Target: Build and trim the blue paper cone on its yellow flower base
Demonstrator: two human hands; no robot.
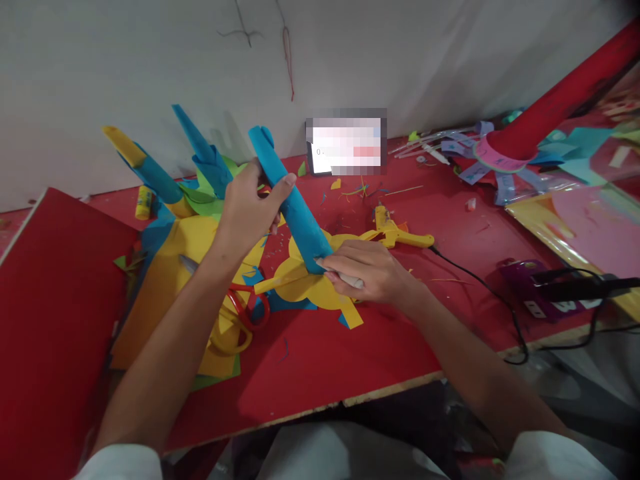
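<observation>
A rolled blue paper tube [303, 220] stands tilted over a yellow petal-shaped paper piece [320, 293]. My left hand [255, 203] is wrapped round the tube's upper part, thumb on its front. My right hand [367, 270] is closed on a pale pen-like stick [353, 280], its tip at the tube's lower end. Red-handled scissors [257, 313] and a yellow-handled pair [233, 340] lie below my left forearm, on and beside yellow paper sheets [155, 300].
A yellow glue gun [400, 233] with a black cord lies to the right. Behind stands a lit phone [345, 147]. More blue rolls [200, 150], a glue stick [143, 202] and a red board [55, 320] are at left. A red cone [565, 100] leans at right.
</observation>
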